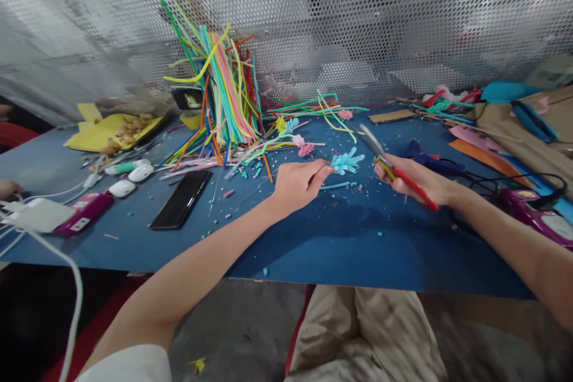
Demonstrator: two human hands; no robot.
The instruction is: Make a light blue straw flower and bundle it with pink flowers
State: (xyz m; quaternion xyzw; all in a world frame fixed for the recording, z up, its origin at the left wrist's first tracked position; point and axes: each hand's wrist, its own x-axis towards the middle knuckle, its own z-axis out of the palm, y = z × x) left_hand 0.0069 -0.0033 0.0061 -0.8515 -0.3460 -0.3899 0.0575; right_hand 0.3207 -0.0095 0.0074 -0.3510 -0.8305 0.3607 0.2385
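forearms reach over blue bench. clock centre = left hand: palm down, thumb and fingertips pinching the base of a light-blue fuzzy sprig, which sticks out toward 2. right hand at 3, fingers curled round a red-and-yellow-handled tool; its metal end, blurred, aims at 10–11, near the sprig's tip. purple power block at 9: light markings, too small to read from here. dark box at 10, beside pipe cleaners: print also illegible.
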